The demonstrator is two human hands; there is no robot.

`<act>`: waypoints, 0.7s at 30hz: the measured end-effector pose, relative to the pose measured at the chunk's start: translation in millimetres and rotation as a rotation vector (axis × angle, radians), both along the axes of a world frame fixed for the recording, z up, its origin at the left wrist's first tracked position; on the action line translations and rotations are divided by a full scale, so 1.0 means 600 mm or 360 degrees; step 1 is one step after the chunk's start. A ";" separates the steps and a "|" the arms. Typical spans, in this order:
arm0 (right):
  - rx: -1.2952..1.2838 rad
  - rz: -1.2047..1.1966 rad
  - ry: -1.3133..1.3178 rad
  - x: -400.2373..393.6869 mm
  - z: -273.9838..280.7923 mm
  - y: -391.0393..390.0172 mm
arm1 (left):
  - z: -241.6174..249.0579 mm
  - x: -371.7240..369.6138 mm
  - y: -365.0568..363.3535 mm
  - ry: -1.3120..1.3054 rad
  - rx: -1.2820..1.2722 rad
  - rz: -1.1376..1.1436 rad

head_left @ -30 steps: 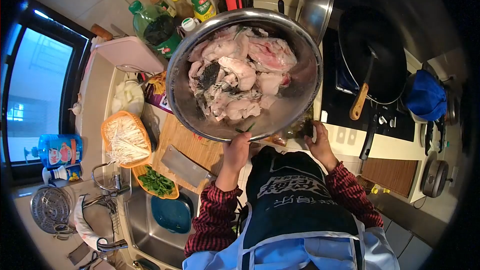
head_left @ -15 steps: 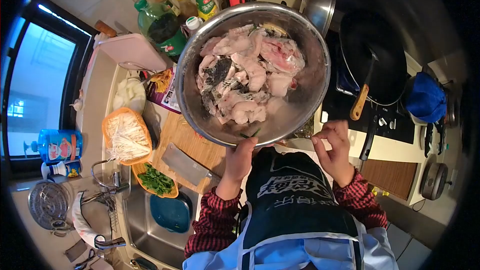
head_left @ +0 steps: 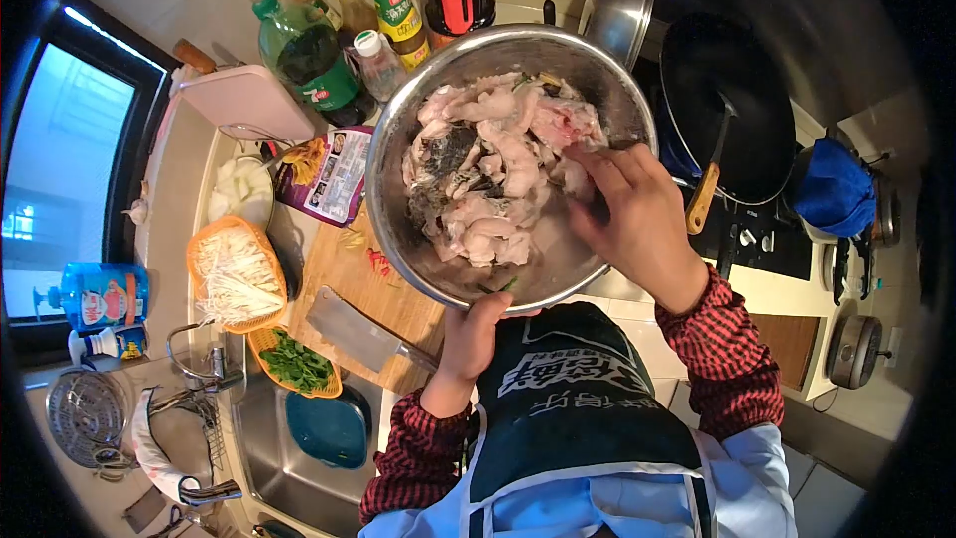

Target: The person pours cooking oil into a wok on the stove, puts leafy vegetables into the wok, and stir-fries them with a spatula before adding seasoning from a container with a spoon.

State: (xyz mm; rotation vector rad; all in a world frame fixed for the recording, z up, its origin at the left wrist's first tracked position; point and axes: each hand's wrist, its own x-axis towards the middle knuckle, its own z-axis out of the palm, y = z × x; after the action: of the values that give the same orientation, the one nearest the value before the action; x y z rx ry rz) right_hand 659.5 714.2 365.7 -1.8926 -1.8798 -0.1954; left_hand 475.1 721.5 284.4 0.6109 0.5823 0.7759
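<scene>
A steel bowl (head_left: 563,289) holds raw fish pieces (head_left: 498,159), pale with some dark skin. My left hand (head_left: 468,349) grips the bowl's near rim, its thumb over the edge and the other fingers hidden underneath. Inside the bowl at the right, my right hand (head_left: 622,209) has its fingers bent around a pale fish piece near the reddish one. Below and left of the bowl, a cleaver (head_left: 354,327) lies on the wooden cutting board (head_left: 329,269), with small red pepper bits close by.
Baskets of white mushrooms (head_left: 239,274) and green leaves (head_left: 297,362) stand left, near the sink (head_left: 264,448). Bottles (head_left: 319,60) stand behind. At right, a black wok (head_left: 732,90) with a wooden-handled spatula (head_left: 703,199) sits on the stove.
My right hand has moved from beside the bowl up and left into it, onto the fish. The bowl has shifted slightly down in view, still in my left hand.
</scene>
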 end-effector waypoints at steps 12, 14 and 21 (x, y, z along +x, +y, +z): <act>-0.0574 0.0314 0.3143 0.045 0.012 -0.026 | -0.025 -0.007 0.003 0.0059 -0.0084 -0.0049; -0.0560 0.0388 0.3184 0.046 0.010 -0.025 | -0.026 -0.007 0.004 0.0093 -0.0128 -0.0060; -0.0530 0.0097 0.2275 0.043 0.016 -0.031 | -0.035 -0.008 0.000 0.0046 -0.0116 -0.0095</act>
State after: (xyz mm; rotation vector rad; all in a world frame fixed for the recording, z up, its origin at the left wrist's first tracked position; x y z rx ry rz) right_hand 685.2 695.4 375.1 -1.3776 -0.9287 1.2173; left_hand 470.2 721.7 263.4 0.5708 0.6139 0.6879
